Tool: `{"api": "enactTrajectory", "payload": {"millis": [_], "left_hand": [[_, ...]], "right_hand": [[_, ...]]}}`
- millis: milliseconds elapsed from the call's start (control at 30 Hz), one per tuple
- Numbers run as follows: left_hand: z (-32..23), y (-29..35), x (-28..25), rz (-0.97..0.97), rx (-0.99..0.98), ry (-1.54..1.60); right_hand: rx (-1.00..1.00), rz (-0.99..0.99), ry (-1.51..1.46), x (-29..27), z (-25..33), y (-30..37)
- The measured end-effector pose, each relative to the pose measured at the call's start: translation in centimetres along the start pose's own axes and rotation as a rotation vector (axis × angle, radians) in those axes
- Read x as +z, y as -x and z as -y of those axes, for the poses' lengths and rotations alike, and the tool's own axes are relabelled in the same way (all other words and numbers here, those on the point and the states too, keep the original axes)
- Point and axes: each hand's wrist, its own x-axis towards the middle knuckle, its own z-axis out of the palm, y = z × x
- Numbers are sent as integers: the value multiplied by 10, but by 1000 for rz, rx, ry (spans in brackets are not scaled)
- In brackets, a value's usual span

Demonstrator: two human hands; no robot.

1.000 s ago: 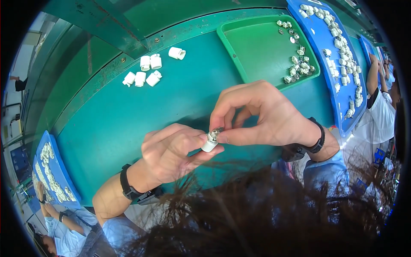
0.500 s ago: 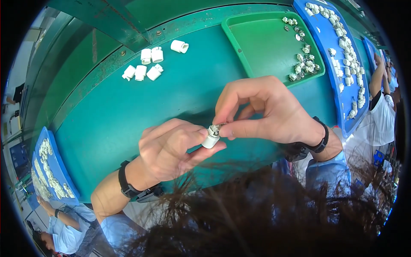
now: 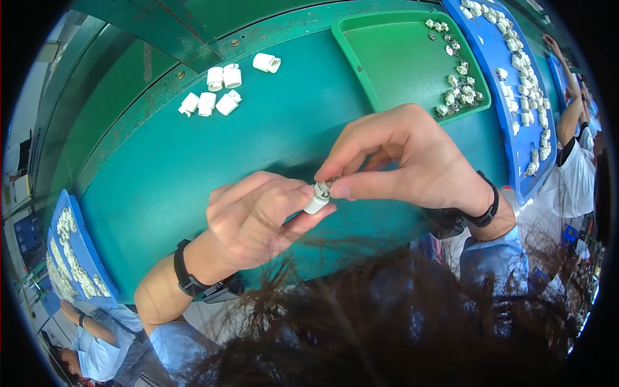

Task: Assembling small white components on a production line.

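Note:
My left hand (image 3: 251, 220) is closed around a white lamp socket (image 3: 315, 206), holding it upright with a slight tilt between thumb and fingers. From the right, my right hand (image 3: 412, 161) pinches a small metal piece (image 3: 333, 179) against the socket's upper end. Whether that piece sits inside the socket or only touches it, I cannot tell, as my fingertips partly cover it. Both hands are just above the green table (image 3: 174, 193). Several loose white sockets (image 3: 206, 103) lie beyond my left hand.
At the back right, a green tray (image 3: 371, 90) carries several small white-and-metal inserts (image 3: 465, 95) along its right side. Right of it, a long blue tray (image 3: 516, 171) holds rows of white sockets. Another blue tray (image 3: 103, 271) with small white parts is at the far left. Co-workers sit at both sides.
Both hands and the socket have shifted slightly up and left in the picture, the pinch unchanged. At the far right, a co-worker's arm has come up higher.

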Motion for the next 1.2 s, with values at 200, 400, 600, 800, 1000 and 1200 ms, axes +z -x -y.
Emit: {"api": "enactTrajectory", "payload": {"millis": [200, 400, 600, 800, 1000, 1200], "left_hand": [[-7, -7, -3, 64, -48, -40], [-7, -6, -5, 144, -169, -37], [-9, 0, -5, 131, -242, -14], [-13, -4, -10, 163, -217, -37], [-13, 1, -10, 137, -267, 12], [-13, -1, -9, 132, -250, 4]], "right_hand": [[-5, -4, -30, 2, -8, -3], [89, 29, -96, 0, 0, -7], [-8, 31, -68, 1, -12, -7], [-172, 34, 63, 2, -19, -7], [-156, 18, 38, 4, -17, -6], [-168, 26, 21, 4, -17, -7]]}}
